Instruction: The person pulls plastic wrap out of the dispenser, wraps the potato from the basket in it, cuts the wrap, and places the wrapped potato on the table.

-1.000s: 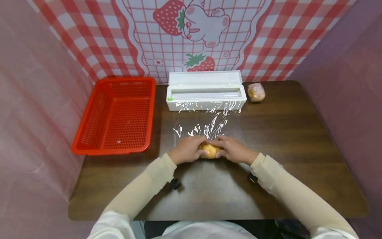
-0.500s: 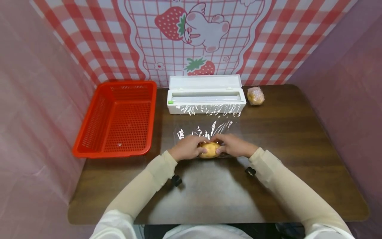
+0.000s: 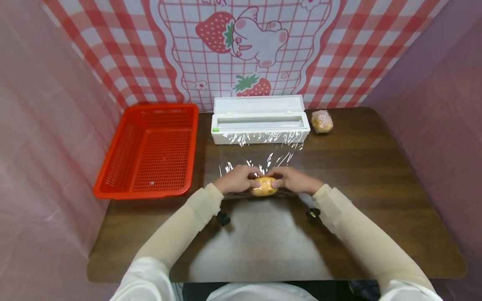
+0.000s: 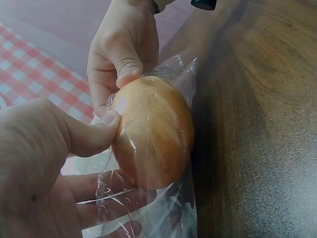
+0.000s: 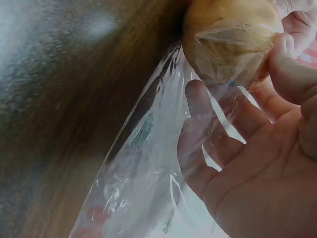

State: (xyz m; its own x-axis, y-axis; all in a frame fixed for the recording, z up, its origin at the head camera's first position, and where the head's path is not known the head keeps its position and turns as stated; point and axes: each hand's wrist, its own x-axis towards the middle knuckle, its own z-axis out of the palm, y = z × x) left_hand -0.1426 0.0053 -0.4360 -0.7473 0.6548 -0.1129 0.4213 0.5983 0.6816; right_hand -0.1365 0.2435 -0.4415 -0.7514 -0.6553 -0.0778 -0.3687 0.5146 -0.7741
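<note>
A smooth, oval, yellow-brown food item (image 3: 264, 187), too plain to name its kind, is held between both hands above the table's middle. Clear cling film (image 5: 143, 163) covers part of it and stretches back to the white film dispenser (image 3: 260, 137). My left hand (image 3: 236, 179) grips the item's left side, thumb on the near face, with its other fingers behind the film. From the right side my right hand (image 3: 295, 179) grips it the same way. In the left wrist view the film clings to the item (image 4: 153, 134) in creases.
A red plastic basket (image 3: 191, 167) stands at the left of the wooden table (image 3: 369, 200). Right of the dispenser, whose lid (image 3: 259, 104) is raised, sits a film-wrapped yellowish item (image 3: 321, 121). A checked cloth (image 3: 128, 50) hangs behind.
Both hands have shifted slightly away from the body with the item, and more of its yellow surface shows between the thumbs. The head view has tilted a little upward.
</note>
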